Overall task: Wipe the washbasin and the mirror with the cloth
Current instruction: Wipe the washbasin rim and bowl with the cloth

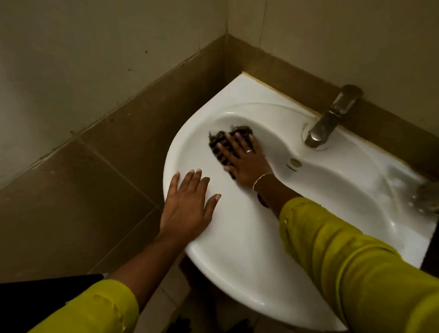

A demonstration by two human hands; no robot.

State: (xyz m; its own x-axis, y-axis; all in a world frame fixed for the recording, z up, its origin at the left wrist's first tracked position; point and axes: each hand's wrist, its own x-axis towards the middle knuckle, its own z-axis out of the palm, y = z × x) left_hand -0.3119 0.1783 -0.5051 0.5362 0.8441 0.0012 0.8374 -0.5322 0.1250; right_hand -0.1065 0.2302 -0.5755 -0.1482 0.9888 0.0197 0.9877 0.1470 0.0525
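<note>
A white washbasin (235, 261) fills the middle of the head view, fixed in a wall corner. My right hand (246, 162) presses a dark checked cloth (220, 141) flat against the bowl's inner left wall, fingers spread over it. The cloth sticks out past my fingertips toward the far left of the bowl. My left hand (187, 205) lies flat and open on the basin's left rim, holding nothing. Both arms wear yellow-green sleeves. No mirror is in view.
A metal tap (329, 120) stands at the basin's back edge, right of my right hand. A blurred metallic object (434, 196) sits at the basin's far right edge. Brown tiles run along both walls and cover the floor on the left.
</note>
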